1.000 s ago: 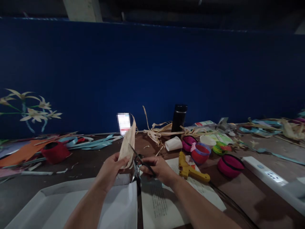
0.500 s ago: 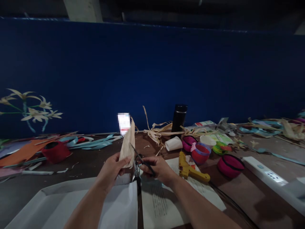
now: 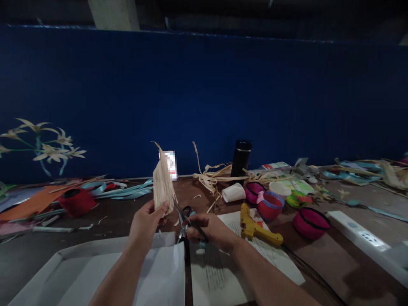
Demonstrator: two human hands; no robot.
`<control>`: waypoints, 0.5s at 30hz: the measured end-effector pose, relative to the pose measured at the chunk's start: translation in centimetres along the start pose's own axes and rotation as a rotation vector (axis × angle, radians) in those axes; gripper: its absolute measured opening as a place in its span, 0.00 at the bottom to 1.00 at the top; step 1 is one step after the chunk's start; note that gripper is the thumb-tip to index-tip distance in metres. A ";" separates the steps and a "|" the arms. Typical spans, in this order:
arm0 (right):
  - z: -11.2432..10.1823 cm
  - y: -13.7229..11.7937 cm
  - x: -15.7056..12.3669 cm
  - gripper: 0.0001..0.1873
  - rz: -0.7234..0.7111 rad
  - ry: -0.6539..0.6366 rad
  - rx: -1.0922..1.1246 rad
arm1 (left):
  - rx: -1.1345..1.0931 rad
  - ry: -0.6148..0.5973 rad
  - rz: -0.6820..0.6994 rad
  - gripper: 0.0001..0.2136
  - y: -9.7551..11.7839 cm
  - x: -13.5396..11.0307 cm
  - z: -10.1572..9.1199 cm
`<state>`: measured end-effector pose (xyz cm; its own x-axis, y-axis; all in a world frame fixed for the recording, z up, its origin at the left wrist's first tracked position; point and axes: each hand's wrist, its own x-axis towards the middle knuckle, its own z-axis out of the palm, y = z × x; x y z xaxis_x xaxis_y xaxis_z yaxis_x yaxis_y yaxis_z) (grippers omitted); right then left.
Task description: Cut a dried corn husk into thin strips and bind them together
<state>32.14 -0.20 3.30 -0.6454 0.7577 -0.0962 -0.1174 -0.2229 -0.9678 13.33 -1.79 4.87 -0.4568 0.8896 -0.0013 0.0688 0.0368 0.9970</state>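
Between the thumb and fingers of my left hand [image 3: 149, 221] is a pale dried corn husk [image 3: 163, 187], held upright with a thin curled strip at its top. My right hand [image 3: 212, 229] grips dark-handled scissors [image 3: 179, 205], whose blades point up and left, close to the husk's lower right edge. Whether the blades touch the husk I cannot tell. Under the scissors, on the table, lies a second metal tool [image 3: 182, 233] with dark handles, partly hidden by my right hand.
A yellow glue gun [image 3: 259, 228] rests on printed paper [image 3: 212, 272] at the right. Behind it are a white cup [image 3: 234, 193], a black flask [image 3: 241, 159] and small bowls. White sheets [image 3: 105, 272] lie front left. A power strip [image 3: 360, 233] stands far right, artificial flowers [image 3: 51, 148] far left.
My left hand has moved the husk left and turned it, so its broad side shows. The scissors have come away from across the husk to its lower right edge.
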 end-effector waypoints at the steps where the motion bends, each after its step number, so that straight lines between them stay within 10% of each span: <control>1: 0.0 0.1 0.1 0.23 0.009 0.010 -0.007 | 0.026 0.001 0.020 0.21 -0.1 0.0 0.0; 15: 0.1 1.8 1.0 0.25 -0.031 0.035 -0.046 | -0.040 0.010 0.030 0.20 -0.5 0.4 0.2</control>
<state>31.23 0.11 1.48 -0.6153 0.7848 -0.0736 -0.1012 -0.1713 -0.9800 13.29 -1.38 4.36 -0.4637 0.8855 0.0288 0.0474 -0.0077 0.9988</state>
